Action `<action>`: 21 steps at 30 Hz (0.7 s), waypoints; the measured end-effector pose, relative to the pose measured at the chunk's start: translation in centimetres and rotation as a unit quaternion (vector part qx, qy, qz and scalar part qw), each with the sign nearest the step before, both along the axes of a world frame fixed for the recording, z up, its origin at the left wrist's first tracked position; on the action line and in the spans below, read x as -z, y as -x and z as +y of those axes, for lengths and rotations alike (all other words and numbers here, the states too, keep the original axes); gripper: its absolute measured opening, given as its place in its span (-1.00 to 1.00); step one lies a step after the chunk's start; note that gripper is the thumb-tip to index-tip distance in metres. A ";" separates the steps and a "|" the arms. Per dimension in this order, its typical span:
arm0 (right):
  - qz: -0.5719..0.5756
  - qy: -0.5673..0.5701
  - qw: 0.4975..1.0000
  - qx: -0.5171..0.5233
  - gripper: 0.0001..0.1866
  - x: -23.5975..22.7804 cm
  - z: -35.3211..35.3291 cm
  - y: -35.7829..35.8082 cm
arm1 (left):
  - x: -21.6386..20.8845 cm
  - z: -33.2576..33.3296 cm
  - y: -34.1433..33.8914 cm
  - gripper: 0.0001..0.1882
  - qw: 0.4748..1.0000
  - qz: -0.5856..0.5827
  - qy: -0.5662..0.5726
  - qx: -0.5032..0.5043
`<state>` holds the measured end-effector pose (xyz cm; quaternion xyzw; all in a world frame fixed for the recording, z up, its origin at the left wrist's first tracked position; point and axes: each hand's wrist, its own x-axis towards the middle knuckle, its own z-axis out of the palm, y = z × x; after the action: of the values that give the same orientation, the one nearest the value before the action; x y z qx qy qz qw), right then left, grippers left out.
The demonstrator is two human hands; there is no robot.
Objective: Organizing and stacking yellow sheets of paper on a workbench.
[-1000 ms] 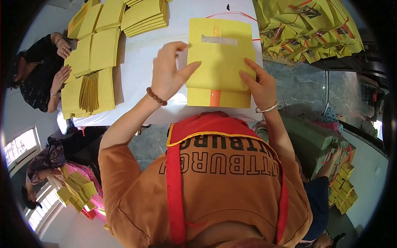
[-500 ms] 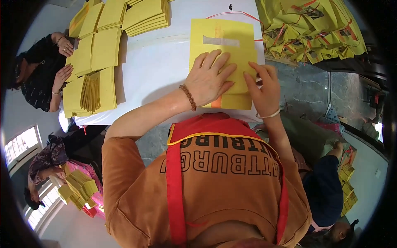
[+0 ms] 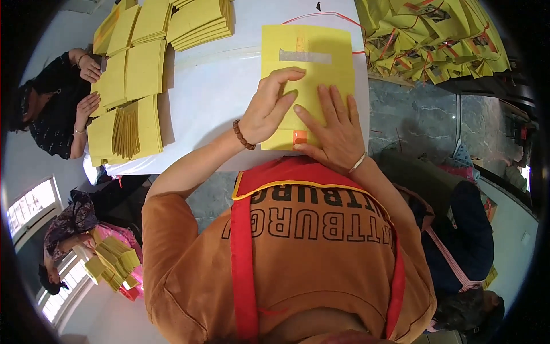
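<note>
A flat yellow paper bag (image 3: 332,71) lies on the white-covered table close to my body. A grey strip (image 3: 306,57) crosses its upper part, and an orange patch (image 3: 299,137) shows near its lower edge. My right hand (image 3: 335,133) rests flat on the lower right of the bag with its fingers spread. On the left side, my left hand (image 3: 268,106) is turned on its edge over the bag. Its fingers are bent, with a gap to the thumb, and nothing shows between them. A thin red cord (image 3: 321,14) curves beyond the bag's far edge.
Stacks of folded yellow paper (image 3: 146,69) cover the table's left side, with a co-worker's hands (image 3: 89,103) on them. Yellow bags with red straps (image 3: 429,46) are heaped at the far right. Other people sit behind, to the left (image 3: 74,221) and right (image 3: 472,235).
My left hand has drawn back and turned from lying flat to its edge. My right hand has moved from the bag's right edge to flat on its lower right.
</note>
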<state>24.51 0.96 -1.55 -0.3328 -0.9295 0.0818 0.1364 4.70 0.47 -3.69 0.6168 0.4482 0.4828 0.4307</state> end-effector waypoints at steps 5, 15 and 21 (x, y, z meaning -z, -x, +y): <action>-0.015 0.000 1.000 0.001 -0.38 0.4 0.2 -0.2 | -2.2 -0.3 0.2 -0.43 0.890 0.432 -0.140 0.035; 0.139 0.254 0.957 -0.007 -0.26 -0.5 1.2 -1.4 | -2.2 -0.8 0.3 -0.13 0.837 0.530 -0.125 0.052; 0.109 0.214 0.971 -0.003 -0.28 -0.1 1.2 -1.4 | -2.6 -0.1 0.1 -0.29 0.824 0.499 -0.251 0.097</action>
<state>25.93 2.18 -1.48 -0.3401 -0.8711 0.3147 0.1625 4.58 0.38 -1.12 0.9006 0.4030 0.1610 0.0230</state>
